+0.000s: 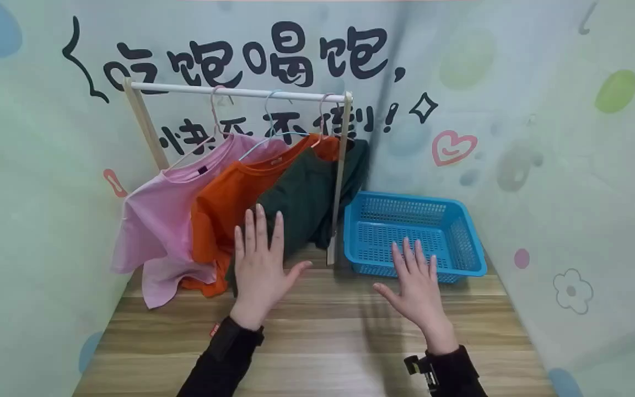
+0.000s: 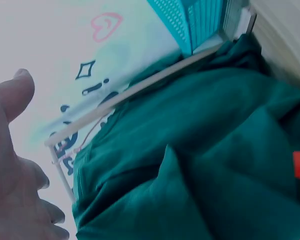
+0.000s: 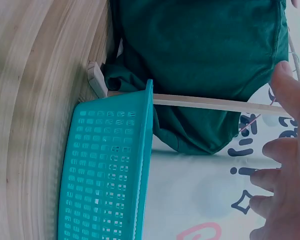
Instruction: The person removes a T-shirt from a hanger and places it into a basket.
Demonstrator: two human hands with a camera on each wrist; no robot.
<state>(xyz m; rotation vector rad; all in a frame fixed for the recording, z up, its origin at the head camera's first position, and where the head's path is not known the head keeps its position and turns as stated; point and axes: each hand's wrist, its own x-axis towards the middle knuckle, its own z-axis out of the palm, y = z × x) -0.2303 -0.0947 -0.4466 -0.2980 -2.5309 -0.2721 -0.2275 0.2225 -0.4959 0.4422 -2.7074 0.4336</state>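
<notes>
My left hand [image 1: 259, 270] is held up with straight, spread fingers in front of the dark green shirt [image 1: 301, 204] and holds nothing. To the right, my right hand [image 1: 418, 289] also has its fingers spread, overlapping the near rim of a blue plastic basket [image 1: 469, 237] in the head view. The green shirt hangs at the right end of a small clothes rack [image 1: 185, 88], beside an orange shirt [image 1: 213, 204] and a pink shirt [image 1: 157, 209], on thin hangers. The left wrist view shows green cloth [image 2: 190, 125] close by the hand. In the right wrist view, the basket [image 3: 100, 165] stands beside the rack post.
The rack and basket stand on a wood-grain tabletop [image 1: 306, 353]. Walls with printed characters and drawings rise behind and at both sides. A small red tag [image 1: 214, 330] shows beside the left sleeve. The rack's wooden post [image 1: 339, 187] stands between the shirts and basket.
</notes>
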